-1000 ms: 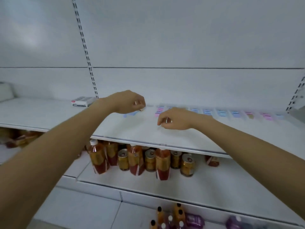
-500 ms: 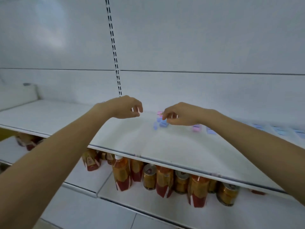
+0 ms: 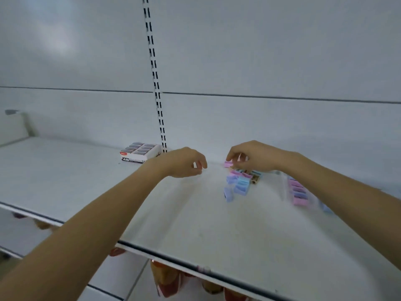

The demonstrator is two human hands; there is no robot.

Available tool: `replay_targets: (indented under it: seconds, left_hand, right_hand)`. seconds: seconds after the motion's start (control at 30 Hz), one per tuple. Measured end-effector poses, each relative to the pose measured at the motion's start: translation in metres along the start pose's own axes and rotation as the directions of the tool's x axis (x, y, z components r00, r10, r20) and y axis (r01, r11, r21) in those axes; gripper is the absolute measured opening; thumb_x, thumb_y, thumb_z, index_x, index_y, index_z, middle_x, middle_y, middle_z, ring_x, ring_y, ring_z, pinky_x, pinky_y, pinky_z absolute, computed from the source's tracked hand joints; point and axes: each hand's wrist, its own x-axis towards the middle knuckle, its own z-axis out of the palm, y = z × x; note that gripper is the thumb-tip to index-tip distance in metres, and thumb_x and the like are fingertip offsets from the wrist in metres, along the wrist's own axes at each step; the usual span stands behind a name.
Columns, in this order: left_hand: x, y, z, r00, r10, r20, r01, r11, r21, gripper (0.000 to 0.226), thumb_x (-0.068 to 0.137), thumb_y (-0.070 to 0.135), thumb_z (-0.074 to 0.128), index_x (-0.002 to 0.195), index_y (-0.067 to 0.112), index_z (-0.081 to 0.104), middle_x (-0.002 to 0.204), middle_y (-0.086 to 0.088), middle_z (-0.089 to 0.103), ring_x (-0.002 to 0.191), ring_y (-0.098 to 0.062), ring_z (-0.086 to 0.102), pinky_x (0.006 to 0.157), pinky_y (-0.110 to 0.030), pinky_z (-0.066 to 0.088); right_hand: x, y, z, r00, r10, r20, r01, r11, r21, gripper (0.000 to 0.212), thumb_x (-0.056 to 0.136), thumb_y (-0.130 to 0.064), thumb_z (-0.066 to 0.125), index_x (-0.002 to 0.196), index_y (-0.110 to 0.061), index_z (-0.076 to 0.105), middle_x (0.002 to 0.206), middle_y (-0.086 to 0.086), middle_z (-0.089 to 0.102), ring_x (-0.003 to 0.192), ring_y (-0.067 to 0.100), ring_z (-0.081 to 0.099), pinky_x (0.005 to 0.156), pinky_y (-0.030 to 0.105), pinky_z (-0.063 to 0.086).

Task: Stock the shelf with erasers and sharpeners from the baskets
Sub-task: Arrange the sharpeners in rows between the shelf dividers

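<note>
A loose pile of small pink, blue and lilac sharpeners [image 3: 238, 184] lies on the white shelf [image 3: 173, 218] near its back wall. My right hand [image 3: 253, 158] hovers over the back of the pile, fingers curled down, fingertips pinching a pink sharpener [image 3: 228, 164]. My left hand [image 3: 184, 162] hangs just left of the pile above the shelf, with its fingers curled and thumb against the fingertips; whether it holds anything is hidden. Further right, a neat row of sharpeners [image 3: 299, 192] runs front to back.
A white box of erasers [image 3: 140, 153] stands at the back of the shelf, left of my left hand, by the slotted upright [image 3: 156, 88]. Bottles and cans [image 3: 167, 281] stand on the lower shelf under the front edge.
The view has shifted left and closer, bringing the eraser box into sight. My right hand went from the shelf's front to the sharpener pile at the back. The left hand stays curled.
</note>
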Motion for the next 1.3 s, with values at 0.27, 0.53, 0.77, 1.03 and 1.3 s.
replay_targets:
  seconds: [0.27, 0.53, 0.77, 1.03, 1.3]
  left_hand:
    - [0.060, -0.004, 0.017, 0.975, 0.213, -0.056, -0.215, 0.976, -0.020, 0.039, 0.092, 0.002, 0.039, 0.126, 0.013, 0.054, 0.131, -0.005, 0.050, 0.116, -0.021, 0.050, 0.099, -0.030, 0.038]
    - [0.086, -0.003, 0.034, 0.923, 0.380, -0.059, -0.382, 0.924, -0.023, 0.033, 0.092, 0.008, 0.042, 0.120, 0.014, 0.059, 0.121, -0.009, 0.056, 0.113, -0.023, 0.049, 0.093, -0.034, 0.041]
    - [0.077, -0.024, 0.050, 0.871, 0.434, -0.229, -0.467, 0.876, -0.117, 0.020, 0.089, 0.010, 0.051, 0.105, 0.006, 0.062, 0.110, -0.011, 0.057, 0.103, -0.025, 0.053, 0.087, -0.028, 0.039]
    - [0.065, -0.034, 0.049, 0.890, 0.371, -0.264, -0.423, 0.889, -0.178, 0.010, 0.090, 0.022, 0.055, 0.093, 0.012, 0.055, 0.097, -0.004, 0.058, 0.088, -0.020, 0.054, 0.080, -0.033, 0.044]
    - [0.056, -0.037, 0.052, 0.853, 0.353, -0.384, -0.463, 0.852, -0.245, 0.024, 0.085, 0.007, 0.055, 0.108, 0.010, 0.061, 0.094, 0.001, 0.045, 0.083, -0.016, 0.050, 0.078, -0.024, 0.041]
  right_hand:
    - [0.005, 0.004, 0.006, 0.978, 0.200, -0.060, -0.204, 0.975, -0.082, 0.031, 0.089, -0.015, 0.052, 0.119, -0.015, 0.056, 0.117, 0.003, 0.057, 0.098, 0.017, 0.052, 0.086, 0.027, 0.042]
    - [0.005, -0.011, 0.027, 0.932, 0.362, -0.018, -0.363, 0.931, -0.050, 0.033, 0.087, -0.011, 0.047, 0.117, -0.017, 0.060, 0.115, 0.007, 0.058, 0.099, 0.022, 0.053, 0.082, 0.028, 0.041]
    - [0.007, -0.018, 0.039, 0.898, 0.413, -0.152, -0.416, 0.909, 0.016, 0.022, 0.086, -0.014, 0.052, 0.099, -0.008, 0.069, 0.109, 0.007, 0.063, 0.097, 0.024, 0.057, 0.086, 0.031, 0.044]
    - [0.006, -0.024, 0.055, 0.862, 0.430, -0.267, -0.435, 0.899, 0.043, 0.014, 0.085, -0.028, 0.061, 0.083, -0.014, 0.064, 0.088, -0.001, 0.060, 0.084, 0.020, 0.058, 0.077, 0.036, 0.049]
    - [0.001, -0.029, 0.058, 0.915, 0.333, -0.228, -0.340, 0.940, 0.006, 0.032, 0.086, -0.012, 0.056, 0.118, -0.010, 0.060, 0.107, 0.006, 0.055, 0.098, 0.014, 0.045, 0.080, 0.016, 0.030]
